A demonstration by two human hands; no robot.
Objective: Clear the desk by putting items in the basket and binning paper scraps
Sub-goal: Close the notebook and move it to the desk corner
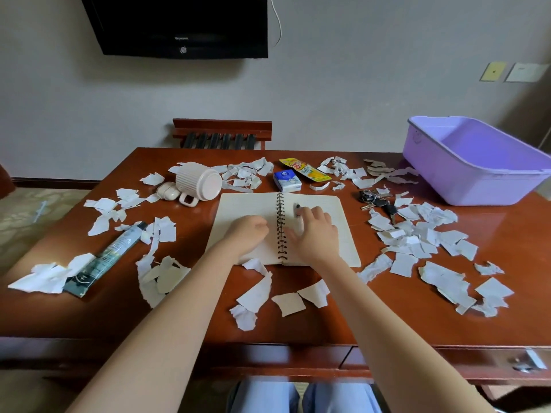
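An open spiral notebook [334,234] lies in the middle of the wooden desk [507,323]. My left hand [249,234] rests curled on its left page. On the right page my right hand [316,231] lies with fingers over a dark pen [297,209]; whether it grips the pen I cannot tell. The empty purple basket [477,186] stands at the far right. Torn white paper scraps [417,239] litter the whole desk. A pink mug [198,181] lies on its side, with a white earbud case [166,190] beside it.
A dark tube [104,257] lies at the left, keys [377,201] right of the notebook, a blue tissue pack [286,180] and a yellow sachet [304,169] behind it. A wall TV [179,25] hangs above. A drawer handle [521,365] shows at the desk front.
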